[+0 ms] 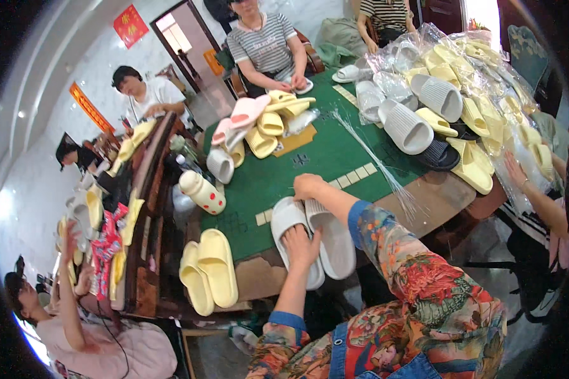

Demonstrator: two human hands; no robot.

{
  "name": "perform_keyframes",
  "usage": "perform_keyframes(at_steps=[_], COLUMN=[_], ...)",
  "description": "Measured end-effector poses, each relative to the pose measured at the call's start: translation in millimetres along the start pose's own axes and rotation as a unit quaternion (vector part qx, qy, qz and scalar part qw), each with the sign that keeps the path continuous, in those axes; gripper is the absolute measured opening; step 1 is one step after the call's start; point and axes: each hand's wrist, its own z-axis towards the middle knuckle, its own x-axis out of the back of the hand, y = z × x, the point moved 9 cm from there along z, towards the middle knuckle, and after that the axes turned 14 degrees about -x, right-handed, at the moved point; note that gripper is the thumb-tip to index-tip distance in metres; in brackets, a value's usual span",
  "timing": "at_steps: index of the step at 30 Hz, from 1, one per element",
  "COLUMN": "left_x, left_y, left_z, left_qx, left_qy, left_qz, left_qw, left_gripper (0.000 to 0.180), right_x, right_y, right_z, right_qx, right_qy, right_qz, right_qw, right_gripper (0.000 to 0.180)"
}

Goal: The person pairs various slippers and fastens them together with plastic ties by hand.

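A pair of light grey slippers lies side by side at the table's near edge: a left slipper (289,218) and a right slipper (336,243). The fingers of my left hand (302,245) reach into the left slipper's opening, and its thumb lies at the inner edge beside the other slipper; the hand grips that slipper. At the toe ends, my right hand (310,186) is closed with its fingertips pinched together. What it pinches is too small to make out. To the left rests a pair of yellow slippers (216,265).
A bundle of thin pale strands (376,165) lies across the green table top (322,148). Piled slippers (262,129) and a dotted white bottle (202,192) stand at the left. Bagged slippers (436,95) heap at the right. A co-worker (269,47) sits opposite; others work around.
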Motion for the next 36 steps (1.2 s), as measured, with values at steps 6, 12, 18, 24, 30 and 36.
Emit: perform_keyframes(at_steps=[6,12,18,24,30,36], left_x=[-2,2,-6,-3,-9,-9], left_y=[6,-10,-23,-20,-17,-11], left_z=[3,-8,0,18,10,5], left_qx=[0.014,0.039,0.038,0.047,0.138,0.146], left_qy=[-0.029,-0.011,0.046,0.001,-0.074,0.048], left_qz=[-0.003,-0.013,0.007,-0.034,-0.071,-0.003], left_qw=[0.999,0.999,0.998,0.998,0.985,0.988], left_gripper=[0.071,0.071,0.050,0.063,0.078,0.061], right_x=[52,72,51,35,7,-5], right_y=[77,22,57,124,166,158], right_z=[-14,-133,-159,-164,-162,-159], right_qx=[-0.083,0.276,0.184,0.032,-0.008,-0.044], right_qy=[0.229,0.231,0.323,0.150,0.195,0.252], right_qz=[0.386,0.352,0.320,0.504,0.496,0.362], right_qw=[0.890,0.864,0.871,0.850,0.846,0.897], right_gripper=[0.025,0.018,0.015,0.026,0.029,0.020])
